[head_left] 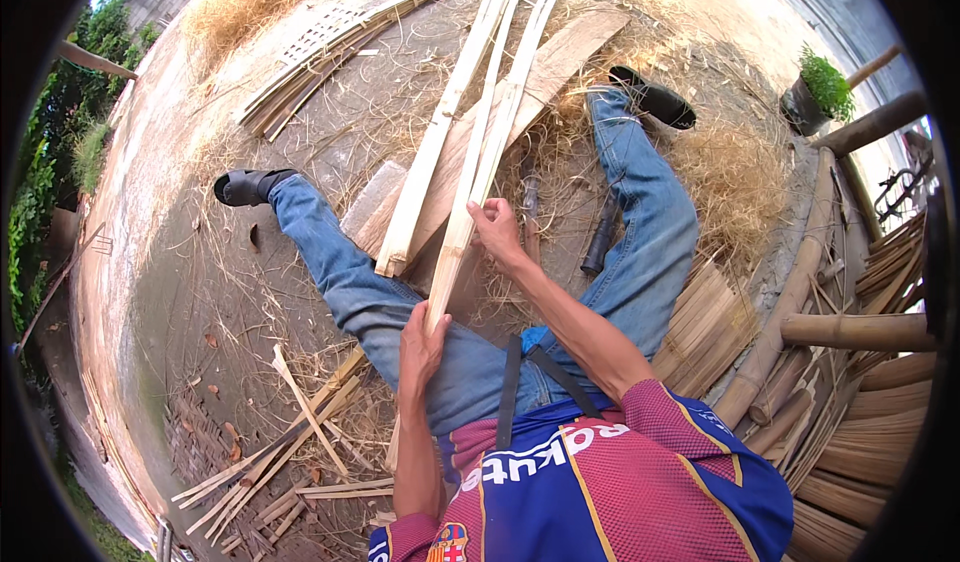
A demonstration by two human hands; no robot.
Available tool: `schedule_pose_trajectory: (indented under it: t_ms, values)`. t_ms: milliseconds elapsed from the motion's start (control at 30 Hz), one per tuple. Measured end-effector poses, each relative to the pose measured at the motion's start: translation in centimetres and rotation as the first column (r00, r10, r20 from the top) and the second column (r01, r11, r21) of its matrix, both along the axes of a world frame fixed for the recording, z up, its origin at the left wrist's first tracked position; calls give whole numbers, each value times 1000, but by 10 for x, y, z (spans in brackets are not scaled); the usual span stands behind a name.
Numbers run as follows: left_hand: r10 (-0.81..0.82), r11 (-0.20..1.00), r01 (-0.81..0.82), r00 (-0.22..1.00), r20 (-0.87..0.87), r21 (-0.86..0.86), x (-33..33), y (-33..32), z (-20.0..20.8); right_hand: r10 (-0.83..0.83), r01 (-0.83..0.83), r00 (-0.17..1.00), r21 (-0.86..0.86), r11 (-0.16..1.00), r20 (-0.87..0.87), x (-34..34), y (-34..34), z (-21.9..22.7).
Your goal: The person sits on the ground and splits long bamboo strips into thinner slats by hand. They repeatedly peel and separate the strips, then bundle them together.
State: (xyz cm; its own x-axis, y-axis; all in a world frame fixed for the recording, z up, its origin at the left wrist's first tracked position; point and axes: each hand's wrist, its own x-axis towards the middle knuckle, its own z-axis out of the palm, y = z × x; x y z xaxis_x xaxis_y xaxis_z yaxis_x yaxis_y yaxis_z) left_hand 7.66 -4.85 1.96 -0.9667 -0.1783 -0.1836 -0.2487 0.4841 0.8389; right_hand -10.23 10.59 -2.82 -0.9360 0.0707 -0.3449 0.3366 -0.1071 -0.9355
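A long pale bamboo strip (456, 247), split lengthwise into narrower lengths toward its far end, runs away from me between my legs. My left hand (422, 347) is closed round its near end, by my left thigh. Farther up, my right hand (495, 230) pinches at the strip's right edge, thumb and fingers curled together. To the left lies a second split bamboo strip (420, 197), its near end by my left knee. Beneath both strips slants a broad wooden board (560, 72), resting by a flat grey block (375, 197).
Bamboo slats (300, 87) lie at the far left, and cut pieces (290, 442) beside my left hip. Curly shavings (735, 187) heap beyond my right leg, near a dark cylindrical tool (602, 234). Bamboo poles (780, 302) and a potted plant (820, 92) stand on the right.
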Motion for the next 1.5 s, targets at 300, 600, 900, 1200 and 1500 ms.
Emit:
schedule_pose_trajectory:
  t_ms: [300,600,900,1200,1500]
  values:
    - [59,992,-57,998,-19,113,12,1,4,67,-3,963,238,971,-261,-21,-5,38]
    - [10,969,-24,998,54,246,6,0,1,-8,50,952,132,990,-306,-21,-6,26]
    - [-12,890,-24,997,74,455,22,-14,6,-64,9,927,-146,989,-371,19,-12,116]
    - [-123,738,26,988,96,674,23,-28,16,-11,-83,856,-159,984,-517,31,-15,143]
    - [3,862,-16,1000,26,506,20,-17,12,-1,-59,882,-113,992,-471,16,-21,125]
